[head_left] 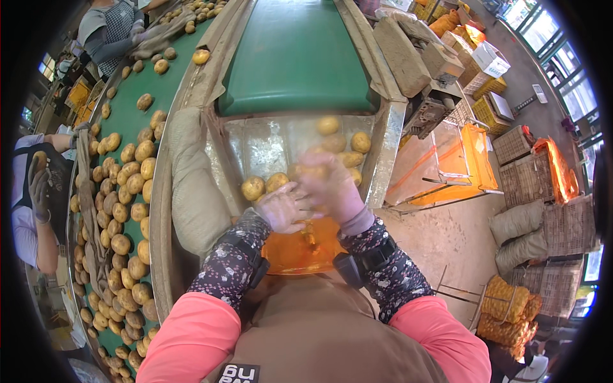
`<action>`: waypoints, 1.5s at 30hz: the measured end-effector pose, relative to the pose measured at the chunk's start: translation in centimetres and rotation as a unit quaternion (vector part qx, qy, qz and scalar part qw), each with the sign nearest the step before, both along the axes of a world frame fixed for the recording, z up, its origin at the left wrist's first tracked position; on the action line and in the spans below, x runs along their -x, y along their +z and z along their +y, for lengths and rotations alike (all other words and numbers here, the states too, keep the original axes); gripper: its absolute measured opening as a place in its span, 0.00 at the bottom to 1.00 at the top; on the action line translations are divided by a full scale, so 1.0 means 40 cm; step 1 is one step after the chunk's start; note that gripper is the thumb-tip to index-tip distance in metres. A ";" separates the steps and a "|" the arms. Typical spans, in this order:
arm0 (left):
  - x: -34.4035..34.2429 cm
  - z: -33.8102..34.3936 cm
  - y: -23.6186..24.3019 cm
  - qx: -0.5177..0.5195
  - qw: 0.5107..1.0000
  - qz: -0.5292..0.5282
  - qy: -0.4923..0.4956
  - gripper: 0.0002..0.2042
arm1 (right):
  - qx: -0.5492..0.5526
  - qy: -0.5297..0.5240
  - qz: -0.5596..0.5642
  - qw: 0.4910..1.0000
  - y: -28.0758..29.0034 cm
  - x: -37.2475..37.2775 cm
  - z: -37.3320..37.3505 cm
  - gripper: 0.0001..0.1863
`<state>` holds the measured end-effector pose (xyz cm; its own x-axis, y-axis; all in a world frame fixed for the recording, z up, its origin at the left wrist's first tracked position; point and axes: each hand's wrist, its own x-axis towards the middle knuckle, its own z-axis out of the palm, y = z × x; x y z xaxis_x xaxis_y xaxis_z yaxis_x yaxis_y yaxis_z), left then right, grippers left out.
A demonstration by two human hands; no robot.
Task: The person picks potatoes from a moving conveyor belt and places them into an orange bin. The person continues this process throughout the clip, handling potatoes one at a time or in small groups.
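Several yellow potatoes (pixel 361 142) lie on the metal chute (pixel 255 143) in front of me. My left hand (pixel 284 207), in a pale thin glove, is open with its fingers spread, just below a pair of potatoes (pixel 276 182) on the chute's left side. Beside it my right hand (pixel 337 191), gloved as well, is smeared by motion among the potatoes on the right; whether it grips one cannot be seen. Under both hands, an orange mesh bag (pixel 300 249) hangs at the chute's lower edge, partly hidden by my arms.
A green conveyor belt (pixel 294 51) ends above the chute. On the left, another belt (pixel 185 57) carries many potatoes, with co-workers (pixel 38 191) along it. A grey padded sack (pixel 195 185) covers the left rail. To the right stand an orange-mesh-lined frame (pixel 476 169) and stacked crates (pixel 568 226).
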<state>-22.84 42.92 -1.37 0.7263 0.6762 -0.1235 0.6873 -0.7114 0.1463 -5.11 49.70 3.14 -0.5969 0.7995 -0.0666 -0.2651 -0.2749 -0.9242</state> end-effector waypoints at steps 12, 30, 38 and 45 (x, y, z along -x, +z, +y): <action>0.003 -0.002 -0.028 -0.034 0.999 -0.039 -0.001 0.24 | 0.266 0.032 0.173 0.948 0.022 -0.064 -0.002 0.25; 0.008 0.015 -0.015 0.021 1.000 0.014 -0.006 0.26 | 0.163 -0.141 -0.060 0.975 -0.045 0.101 0.047 0.24; -0.004 -0.005 -0.003 -0.025 0.999 0.028 -0.017 0.24 | -0.413 -0.155 -0.536 0.719 0.027 0.170 0.184 0.35; -0.001 -0.012 -0.018 -0.040 0.999 -0.008 -0.012 0.29 | -0.439 0.054 -0.710 0.549 0.015 0.150 0.263 0.20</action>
